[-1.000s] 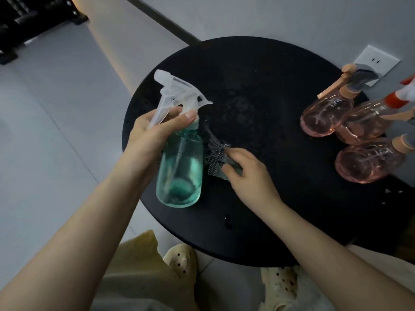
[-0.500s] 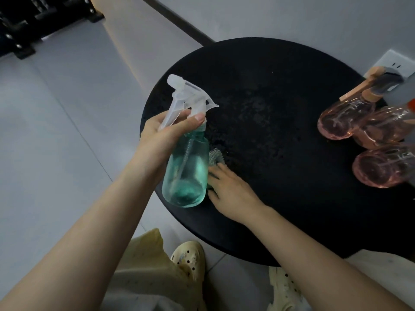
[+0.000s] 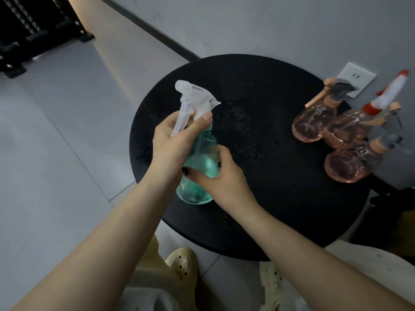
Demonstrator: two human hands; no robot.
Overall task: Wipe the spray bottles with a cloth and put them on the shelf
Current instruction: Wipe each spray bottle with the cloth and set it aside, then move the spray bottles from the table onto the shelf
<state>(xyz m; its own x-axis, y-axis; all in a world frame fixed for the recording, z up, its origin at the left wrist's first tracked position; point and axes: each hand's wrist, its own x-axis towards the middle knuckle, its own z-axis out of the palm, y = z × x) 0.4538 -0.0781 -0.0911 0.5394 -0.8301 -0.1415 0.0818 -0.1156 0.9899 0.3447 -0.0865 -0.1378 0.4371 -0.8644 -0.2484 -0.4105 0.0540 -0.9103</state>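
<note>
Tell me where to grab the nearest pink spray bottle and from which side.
Grip the pink bottle at its narrow neck just below the tan collar, coming from the near open side. It stands upright, its round body is wide, and the other pink bottles crowd its far side.

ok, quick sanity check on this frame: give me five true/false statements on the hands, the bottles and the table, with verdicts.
1. The left hand grips the green spray bottle at the neck, just under its clear trigger head. True.
2. The right hand lies flat on the table, away from the bottle. False: it wraps around the green bottle's body.
3. Three pink spray bottles stand grouped at the table's right side. True.
4. The green bottle has an orange trigger. False: its trigger is clear white; the orange and white one sits on a pink bottle.
5. The table top is square and white. False: it is round and black.
</note>
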